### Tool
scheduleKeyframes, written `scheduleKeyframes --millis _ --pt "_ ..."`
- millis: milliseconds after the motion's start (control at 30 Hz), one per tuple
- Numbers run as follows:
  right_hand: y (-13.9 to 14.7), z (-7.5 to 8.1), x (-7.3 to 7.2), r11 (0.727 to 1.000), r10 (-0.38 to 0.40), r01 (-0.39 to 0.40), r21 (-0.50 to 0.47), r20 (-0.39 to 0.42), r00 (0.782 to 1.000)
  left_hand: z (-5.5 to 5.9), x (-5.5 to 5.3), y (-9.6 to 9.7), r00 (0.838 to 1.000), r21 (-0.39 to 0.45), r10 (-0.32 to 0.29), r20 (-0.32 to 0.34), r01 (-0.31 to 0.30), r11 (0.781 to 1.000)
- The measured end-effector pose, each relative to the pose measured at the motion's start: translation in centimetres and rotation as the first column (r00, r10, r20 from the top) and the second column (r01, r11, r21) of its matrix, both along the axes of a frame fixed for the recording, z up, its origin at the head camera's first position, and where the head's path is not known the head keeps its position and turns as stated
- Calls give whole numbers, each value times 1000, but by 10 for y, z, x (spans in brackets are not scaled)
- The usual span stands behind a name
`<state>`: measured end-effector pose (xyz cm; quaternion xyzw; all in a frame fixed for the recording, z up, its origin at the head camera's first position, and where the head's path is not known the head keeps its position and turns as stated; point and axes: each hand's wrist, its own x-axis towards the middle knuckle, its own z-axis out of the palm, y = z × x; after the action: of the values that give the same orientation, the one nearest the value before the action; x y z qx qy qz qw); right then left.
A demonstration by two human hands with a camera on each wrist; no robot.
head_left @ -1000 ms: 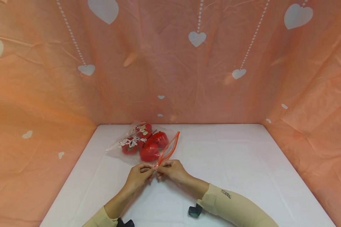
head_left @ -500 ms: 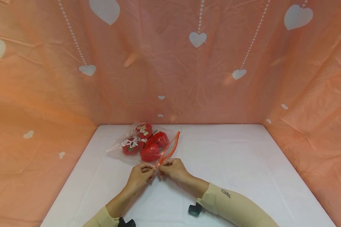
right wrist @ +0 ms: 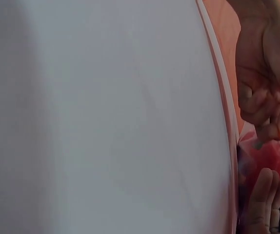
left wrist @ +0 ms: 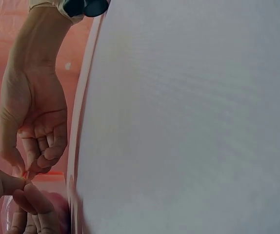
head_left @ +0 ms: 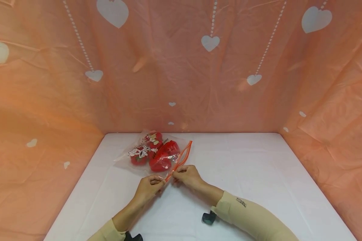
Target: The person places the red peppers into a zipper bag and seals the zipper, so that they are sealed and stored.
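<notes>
A clear zip bag with printed cartoon figures lies at the back left of the table, several red bell peppers inside it. Its orange zip strip runs along the right side; the two strips bow apart toward the far end. My left hand pinches the near corner of the bag at the strip's end. Just up and right of it, my right hand pinches the strip between thumb and fingers. The left wrist view shows both hands close together, the right hand above.
The white table stretches to the right and in front of the bag. An orange curtain with white hearts stands behind and at both sides. Dark wrist cameras hang under the sleeves.
My right hand has slid up and right along the zip strip, away from my left hand. More strip shows between them, lying together. My left hand has stayed nearly in place.
</notes>
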<state>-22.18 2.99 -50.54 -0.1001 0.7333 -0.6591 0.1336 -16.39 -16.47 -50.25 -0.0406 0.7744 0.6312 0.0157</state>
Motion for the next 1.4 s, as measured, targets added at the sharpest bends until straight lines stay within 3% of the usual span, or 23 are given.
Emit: scheduleKeyframes --millis 633,1400 --pt "12 5 -27 997 -69 69 19 -31 997 -2 -2 -1 999 3 22 28 -22 1000" --pt "24 8 -56 995 -89 92 37 -74 993 -2 -1 -5 1000 25 -21 19 20 999"
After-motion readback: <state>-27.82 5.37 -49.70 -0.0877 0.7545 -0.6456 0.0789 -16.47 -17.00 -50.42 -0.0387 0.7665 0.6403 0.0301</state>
